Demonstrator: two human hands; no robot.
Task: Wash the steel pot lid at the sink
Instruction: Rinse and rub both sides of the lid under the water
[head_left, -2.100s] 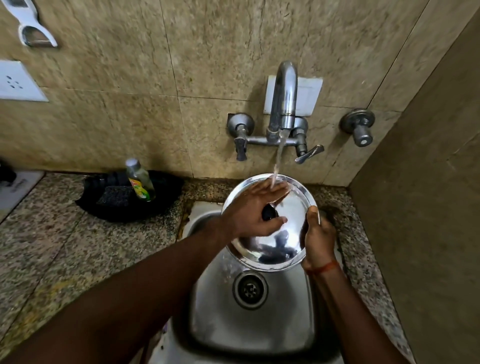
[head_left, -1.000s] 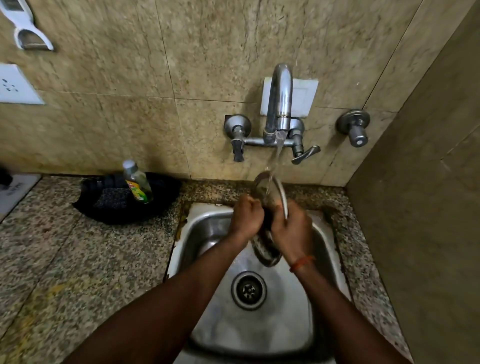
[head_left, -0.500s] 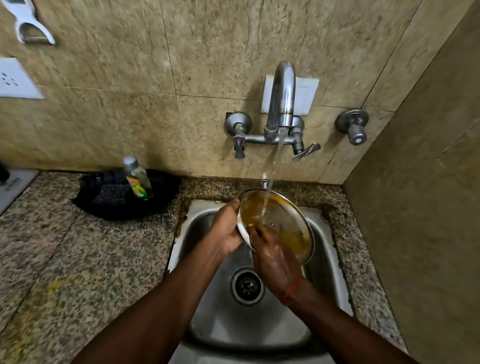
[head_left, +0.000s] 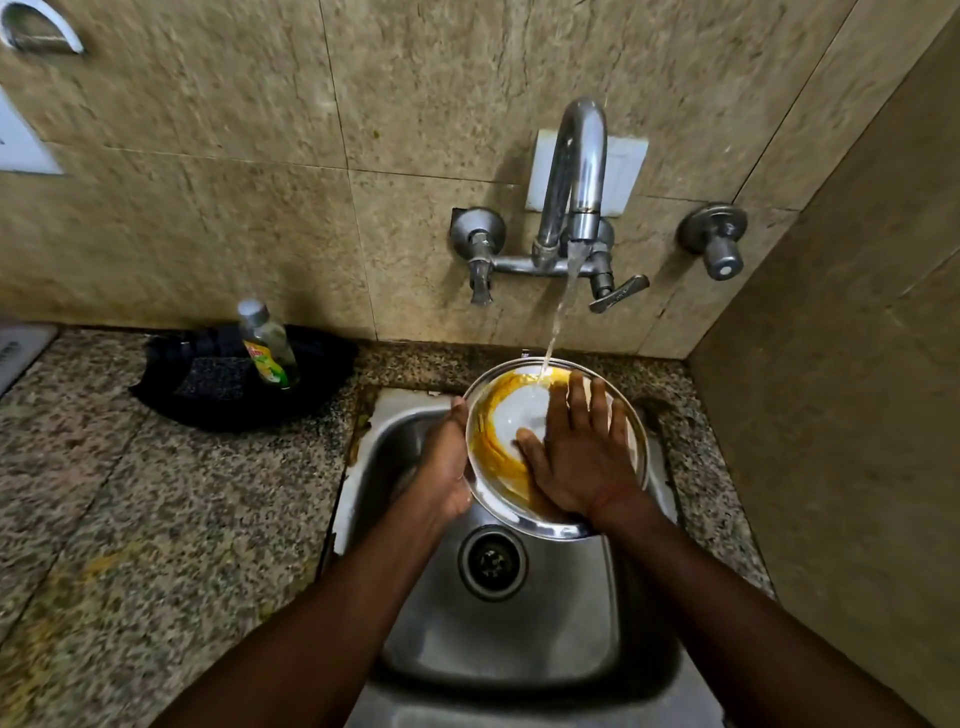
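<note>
The steel pot lid (head_left: 498, 457) is held over the steel sink (head_left: 519, 639), its inner face up and smeared with yellow-orange residue. My left hand (head_left: 441, 478) grips its left rim from underneath. My right hand (head_left: 582, 447) lies flat on the inner face with fingers spread. Water from the wall tap (head_left: 579, 176) falls onto the lid's far edge. The lid's knob is hidden underneath.
A dish-soap bottle (head_left: 267, 345) stands in a black tray (head_left: 218, 384) with a scrub pad on the granite counter (head_left: 156, 519), left of the sink. A drain (head_left: 492, 561) sits below the lid. A tiled side wall (head_left: 831, 415) closes in the right.
The lid was flipped from knob side up, through edge-on, to its stained inner face up. My right hand moved from the rim onto the inner face and now lies flat there.
</note>
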